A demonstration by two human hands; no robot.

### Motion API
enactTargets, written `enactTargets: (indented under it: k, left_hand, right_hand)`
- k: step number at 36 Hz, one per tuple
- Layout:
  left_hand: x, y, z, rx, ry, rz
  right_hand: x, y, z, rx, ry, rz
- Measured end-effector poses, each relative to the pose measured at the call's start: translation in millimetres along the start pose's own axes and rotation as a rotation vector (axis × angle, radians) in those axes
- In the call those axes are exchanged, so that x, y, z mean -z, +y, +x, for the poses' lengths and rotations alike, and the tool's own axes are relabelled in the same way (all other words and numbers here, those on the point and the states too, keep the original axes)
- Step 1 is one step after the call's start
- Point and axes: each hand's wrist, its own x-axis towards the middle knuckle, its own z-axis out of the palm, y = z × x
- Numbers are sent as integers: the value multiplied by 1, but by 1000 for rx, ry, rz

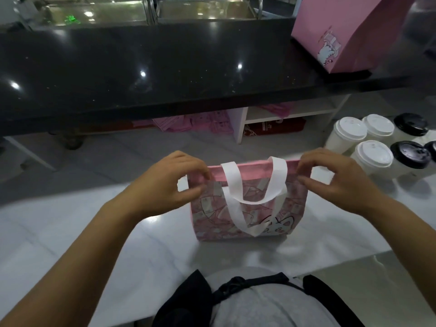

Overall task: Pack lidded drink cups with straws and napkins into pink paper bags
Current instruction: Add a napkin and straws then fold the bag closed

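pink rim pinched at both top corners: my left hand point(169, 182) and right hand point(335, 178) each nip thumb and fingertips on the patterned tote bag point(247, 215), upright on the white table point(94, 220). lidded cups point(372, 155) stand near its right; a pink paper bag point(342, 36) sits on the black counter point(141, 67).

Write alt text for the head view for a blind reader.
The left hand and right hand pinch the top corners of a pink cartoon-print bag with white strap handles standing on a white table. White paper cups with white and black lids stand to its right; another pink paper bag sits on the black counter behind.
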Motion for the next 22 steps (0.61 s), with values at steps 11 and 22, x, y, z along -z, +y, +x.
enactTargets:
  k: [11, 22]
  left_hand:
    - [-10, 23, 13, 93, -3, -51]
    - [-8, 27, 27, 121, -11, -16]
  right_hand:
    - [-6, -34, 27, 46, -291, -328]
    - [-22, -47, 40, 148, -261, -418]
